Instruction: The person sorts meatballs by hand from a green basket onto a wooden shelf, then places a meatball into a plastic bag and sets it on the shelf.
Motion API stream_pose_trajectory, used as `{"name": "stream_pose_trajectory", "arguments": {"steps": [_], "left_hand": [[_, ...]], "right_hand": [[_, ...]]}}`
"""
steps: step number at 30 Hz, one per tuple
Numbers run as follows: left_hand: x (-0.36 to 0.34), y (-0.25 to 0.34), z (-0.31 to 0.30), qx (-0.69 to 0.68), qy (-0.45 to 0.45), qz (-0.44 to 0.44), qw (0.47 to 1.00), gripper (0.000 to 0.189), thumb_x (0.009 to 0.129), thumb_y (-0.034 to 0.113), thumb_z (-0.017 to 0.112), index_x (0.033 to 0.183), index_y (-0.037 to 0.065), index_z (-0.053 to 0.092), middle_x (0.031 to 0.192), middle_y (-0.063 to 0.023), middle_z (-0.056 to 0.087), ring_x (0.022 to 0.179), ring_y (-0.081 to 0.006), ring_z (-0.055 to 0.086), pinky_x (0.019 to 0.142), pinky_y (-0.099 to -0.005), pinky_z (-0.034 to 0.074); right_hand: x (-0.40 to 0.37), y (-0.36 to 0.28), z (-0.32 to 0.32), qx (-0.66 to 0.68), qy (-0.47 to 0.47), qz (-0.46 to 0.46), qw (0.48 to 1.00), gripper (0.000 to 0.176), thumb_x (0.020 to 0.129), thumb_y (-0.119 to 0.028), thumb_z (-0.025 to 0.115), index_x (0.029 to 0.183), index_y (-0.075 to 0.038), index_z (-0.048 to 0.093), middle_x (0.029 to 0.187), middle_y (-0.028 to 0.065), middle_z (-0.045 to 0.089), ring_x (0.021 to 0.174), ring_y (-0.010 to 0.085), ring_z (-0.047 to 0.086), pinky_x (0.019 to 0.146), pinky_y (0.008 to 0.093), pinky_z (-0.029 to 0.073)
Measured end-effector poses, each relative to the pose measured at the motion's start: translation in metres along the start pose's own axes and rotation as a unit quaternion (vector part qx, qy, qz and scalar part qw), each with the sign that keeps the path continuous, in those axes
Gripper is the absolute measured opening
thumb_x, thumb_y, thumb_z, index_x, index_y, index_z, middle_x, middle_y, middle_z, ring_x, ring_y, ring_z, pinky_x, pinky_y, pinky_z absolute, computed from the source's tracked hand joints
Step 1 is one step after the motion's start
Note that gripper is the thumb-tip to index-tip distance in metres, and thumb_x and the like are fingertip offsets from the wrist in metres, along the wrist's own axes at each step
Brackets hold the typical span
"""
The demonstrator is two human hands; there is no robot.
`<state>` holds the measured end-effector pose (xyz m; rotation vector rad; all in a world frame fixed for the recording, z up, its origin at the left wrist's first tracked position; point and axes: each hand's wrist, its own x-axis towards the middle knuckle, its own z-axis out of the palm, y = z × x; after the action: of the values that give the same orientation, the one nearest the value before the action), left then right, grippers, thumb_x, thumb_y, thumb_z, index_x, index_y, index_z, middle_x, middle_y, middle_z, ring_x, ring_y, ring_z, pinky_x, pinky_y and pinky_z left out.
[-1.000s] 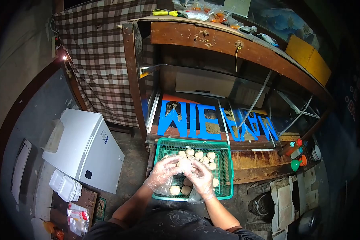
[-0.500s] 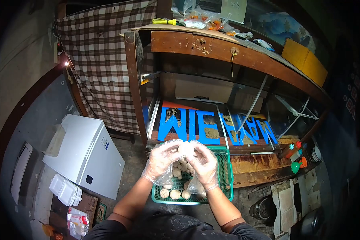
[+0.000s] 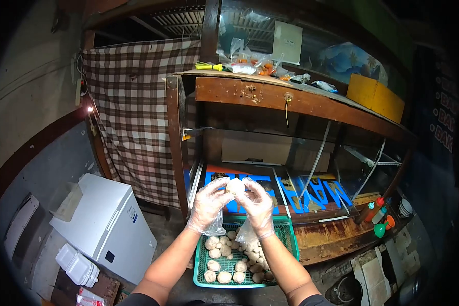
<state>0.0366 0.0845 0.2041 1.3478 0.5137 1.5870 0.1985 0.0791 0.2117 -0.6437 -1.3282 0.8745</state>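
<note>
Left hand and right hand pinch one pale ball between them, up above the green basket toward its far side; ball's round, no long axis, neither hand nearer.

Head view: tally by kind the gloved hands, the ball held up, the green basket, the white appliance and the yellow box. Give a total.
Left hand and right hand, both gloved: 2
Held pale ball: 1
Green basket: 1
White appliance: 1
Yellow box: 1
Total: 6, leaving out the balls in the basket, partly hidden
</note>
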Motion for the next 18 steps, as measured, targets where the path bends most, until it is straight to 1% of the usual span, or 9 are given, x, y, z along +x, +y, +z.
{"name": "stream_pose_trajectory", "arguments": {"steps": [2,4,6,8,9,10,12,14,18], "left_hand": [[0.008,-0.008,-0.003,-0.012,0.003,0.007,1.0,0.049,0.084,0.002,0.074,0.128,-0.007,0.056,0.124,-0.0146,0.062,0.109,-0.0213,0.064,0.093,-0.032,0.054],[0.022,-0.016,-0.007,0.037,0.023,0.019,0.999,0.047,0.085,0.008,0.076,0.126,-0.007,0.058,0.118,-0.0136,0.065,0.106,-0.0195,0.065,0.091,-0.0309,0.054],[0.041,-0.032,-0.015,0.049,0.038,0.035,0.997,0.043,0.086,0.007,0.075,0.125,-0.005,0.059,0.118,-0.0138,0.065,0.104,-0.0216,0.065,0.088,-0.0322,0.057],[0.059,-0.035,-0.014,-0.015,0.069,0.01,0.997,0.043,0.086,0.008,0.076,0.124,-0.004,0.06,0.115,-0.0125,0.066,0.099,-0.0197,0.067,0.083,-0.03,0.058],[0.068,-0.031,-0.013,0.007,0.088,0.005,0.996,0.043,0.085,0.009,0.077,0.123,-0.003,0.061,0.113,-0.0114,0.067,0.096,-0.0183,0.068,0.079,-0.0284,0.059],[0.079,-0.036,-0.016,-0.012,0.088,0.011,0.996,0.045,0.084,0.011,0.079,0.123,-0.002,0.061,0.113,-0.0104,0.067,0.094,-0.0169,0.068,0.075,-0.0264,0.058],[0.103,-0.042,-0.023,0.009,0.08,0.02,0.997,0.047,0.084,0.012,0.079,0.125,-0.002,0.06,0.113,-0.0099,0.067,0.093,-0.0165,0.068,0.074,-0.0253,0.058],[0.123,-0.039,-0.021,-0.007,0.094,0.008,0.996,0.05,0.083,0.012,0.079,0.127,-0.001,0.058,0.115,-0.0091,0.067,0.093,-0.0163,0.068,0.074,-0.0251,0.059],[0.164,-0.051,-0.031,-0.014,0.105,0.025,0.994,0.044,0.084,0.012,0.078,0.123,0.001,0.06,0.111,-0.0088,0.067,0.09,-0.0176,0.069,0.075,-0.0283,0.058]], "right_hand": [[0.01,0.017,-0.002,0.005,-0.012,-0.014,1.0,0.049,0.084,-0.007,0.077,0.127,0.006,0.057,0.123,0.0148,0.063,0.109,0.0195,0.064,0.093,0.0317,0.053],[0.023,0.024,0.001,0.006,-0.015,-0.016,1.0,0.054,0.084,-0.006,0.077,0.131,0.006,0.054,0.121,0.0141,0.064,0.105,0.019,0.065,0.091,0.0306,0.054],[0.039,0.024,0.003,-0.003,-0.024,0.005,1.0,0.056,0.083,-0.007,0.077,0.132,0.007,0.052,0.113,0.0121,0.067,0.095,0.0171,0.066,0.086,0.0291,0.056],[0.061,0.035,0.002,-0.002,-0.036,-0.004,0.999,0.054,0.083,-0.009,0.077,0.131,0.005,0.054,0.111,0.0122,0.067,0.096,0.0172,0.066,0.084,0.0293,0.056],[0.074,0.044,0.003,-0.024,-0.027,-0.033,0.999,0.052,0.083,-0.01,0.077,0.129,0.004,0.056,0.111,0.0124,0.067,0.097,0.0174,0.066,0.085,0.0298,0.056],[0.078,0.032,0.01,-0.006,-0.02,-0.013,1.0,0.052,0.082,-0.011,0.078,0.128,0.004,0.057,0.112,0.0129,0.068,0.1,0.0182,0.066,0.088,0.0307,0.055],[0.098,0.034,0.012,-0.146,0.011,-0.065,0.987,0.052,0.082,-0.01,0.077,0.128,0.005,0.056,0.115,0.014,0.067,0.103,0.0193,0.066,0.088,0.031,0.055],[0.121,0.043,0.016,-0.057,0.011,-0.028,0.998,0.054,0.082,-0.008,0.077,0.129,0.005,0.054,0.117,0.0158,0.066,0.103,0.0215,0.066,0.084,0.0315,0.058],[0.163,0.06,0.025,-0.012,0.034,-0.031,0.999,0.048,0.079,-0.006,0.078,0.121,0.005,0.058,0.11,0.0147,0.068,0.098,0.0216,0.067,0.079,0.033,0.059]]}}
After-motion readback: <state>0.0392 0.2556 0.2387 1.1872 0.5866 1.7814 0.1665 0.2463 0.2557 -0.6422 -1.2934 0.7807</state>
